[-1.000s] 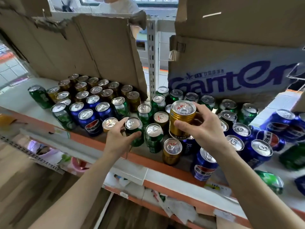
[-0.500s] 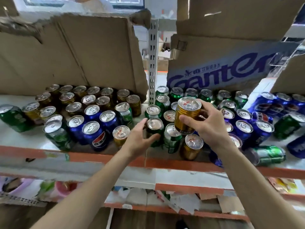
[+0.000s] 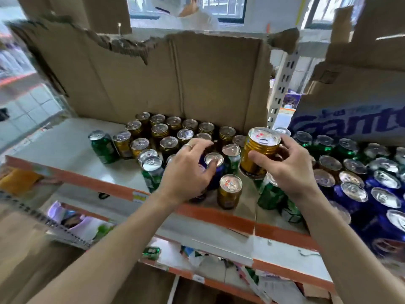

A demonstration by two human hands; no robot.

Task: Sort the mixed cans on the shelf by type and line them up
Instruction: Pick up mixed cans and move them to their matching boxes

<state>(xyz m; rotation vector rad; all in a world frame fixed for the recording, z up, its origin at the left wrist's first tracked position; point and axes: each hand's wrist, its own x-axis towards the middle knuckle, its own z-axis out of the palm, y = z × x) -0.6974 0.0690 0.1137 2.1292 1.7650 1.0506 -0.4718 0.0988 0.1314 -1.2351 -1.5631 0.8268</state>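
My right hand (image 3: 289, 170) grips a gold can (image 3: 259, 150) by its side and holds it tilted above the shelf (image 3: 87, 179). Arched over blue cans, my left hand (image 3: 188, 172) has its fingers spread and its thumb touching the lid of one blue can (image 3: 213, 160). Whether it holds anything under the palm is hidden. Several gold cans (image 3: 173, 128) stand in rows at the back left. A lone gold can (image 3: 229, 190) stands at the front between my hands. Green cans (image 3: 271, 195) sit under my right wrist. More blue cans (image 3: 355, 194) crowd the right.
A torn cardboard sheet (image 3: 175, 84) walls the back. A printed carton (image 3: 350, 121) stands at the back right beside a slotted metal post (image 3: 282, 84). A green can (image 3: 102, 145) marks the left end of the group. A person (image 3: 192, 14) stands behind the shelf.
My left hand let go of the green can and moved left onto the blue cans. My right hand carried the gold can left, towards the gold rows. The view swung left.
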